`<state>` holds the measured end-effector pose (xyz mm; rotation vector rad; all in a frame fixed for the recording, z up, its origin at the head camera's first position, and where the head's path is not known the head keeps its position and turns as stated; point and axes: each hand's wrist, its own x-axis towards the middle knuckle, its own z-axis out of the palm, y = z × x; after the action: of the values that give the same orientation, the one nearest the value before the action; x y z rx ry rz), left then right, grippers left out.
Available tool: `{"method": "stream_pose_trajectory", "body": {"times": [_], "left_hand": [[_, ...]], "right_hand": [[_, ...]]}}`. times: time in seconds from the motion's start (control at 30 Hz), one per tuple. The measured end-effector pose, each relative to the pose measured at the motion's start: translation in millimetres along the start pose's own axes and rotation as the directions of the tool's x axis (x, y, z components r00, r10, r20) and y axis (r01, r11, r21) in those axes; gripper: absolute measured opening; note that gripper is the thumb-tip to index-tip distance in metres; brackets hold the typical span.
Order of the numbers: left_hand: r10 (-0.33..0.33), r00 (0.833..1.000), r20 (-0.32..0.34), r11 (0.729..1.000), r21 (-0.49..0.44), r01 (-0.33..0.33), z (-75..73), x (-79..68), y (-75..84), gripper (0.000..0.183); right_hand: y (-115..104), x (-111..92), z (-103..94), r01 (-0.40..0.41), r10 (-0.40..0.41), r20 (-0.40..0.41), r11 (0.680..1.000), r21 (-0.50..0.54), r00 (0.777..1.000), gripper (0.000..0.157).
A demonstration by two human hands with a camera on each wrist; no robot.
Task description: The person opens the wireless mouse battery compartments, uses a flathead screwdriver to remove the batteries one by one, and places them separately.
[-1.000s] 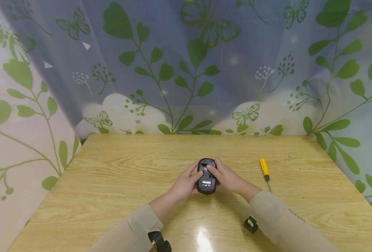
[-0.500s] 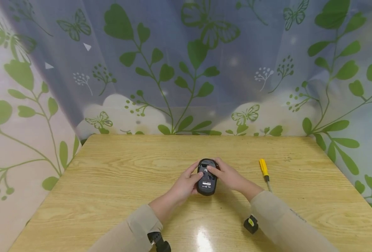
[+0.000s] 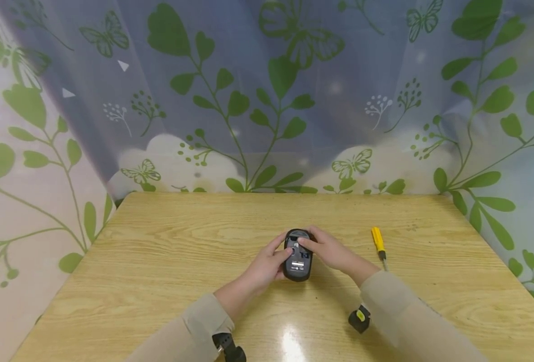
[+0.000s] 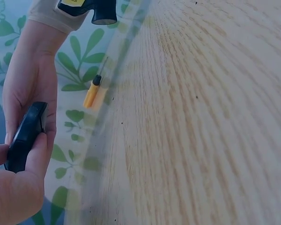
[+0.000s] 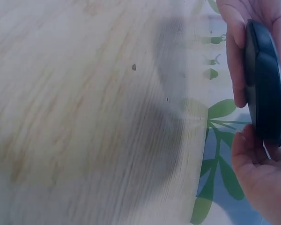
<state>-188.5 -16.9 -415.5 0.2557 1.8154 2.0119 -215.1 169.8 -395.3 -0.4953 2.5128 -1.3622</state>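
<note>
A black computer mouse is held in the air over the table, its underside with a white label facing up in the head view. Dark recesses show in that underside near the thumbs. My left hand grips the mouse's left side, thumb on the underside. From the right, my right hand holds the upper part, its thumb pressing on the underside. Side-on, the mouse appears between both hands in the left wrist view. In the right wrist view the mouse hides some of the fingers.
To the right on the wooden table lies a screwdriver with a yellow handle, its tip partly hidden by the right sleeve. A patterned curtain hangs behind the table. Black wrist devices sit at both sleeves.
The mouse has shifted very slightly towards me and to the right, and the right forearm has moved a little to the right. Both hands keep their hold.
</note>
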Motion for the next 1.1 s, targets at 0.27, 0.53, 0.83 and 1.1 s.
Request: {"method": "stream_pose_trajectory", "body": {"times": [0.27, 0.53, 0.83, 1.1], "left_hand": [[-0.012, 1.000, 0.029, 0.999, 0.033, 0.011, -0.7, -1.3, 1.5, 0.051], [-0.009, 1.000, 0.015, 0.999, 0.050, 0.008, -2.2, -3.0, 0.6, 0.052], [-0.015, 1.000, 0.004, 1.000, 0.028, 0.015, -3.0, -3.6, 0.9, 0.051], [-0.024, 1.000, 0.016, 0.999, 0.048, 0.023, -4.8, -5.4, 2.4, 0.050]], "right_hand": [[1.2, 0.3, -5.2, -0.014, 0.014, -0.020, 1.000, 0.022, 1.000, 0.041], [2.6, 1.8, -2.8, -0.021, 0.022, -0.016, 0.998, 0.056, 1.000, 0.038], [1.8, 2.4, -1.8, -0.049, 0.054, -0.039, 0.992, 0.119, 0.998, 0.047], [2.8, 7.5, -7.2, -0.108, 0.124, -0.094, 0.981, 0.160, 0.988, 0.051]]}}
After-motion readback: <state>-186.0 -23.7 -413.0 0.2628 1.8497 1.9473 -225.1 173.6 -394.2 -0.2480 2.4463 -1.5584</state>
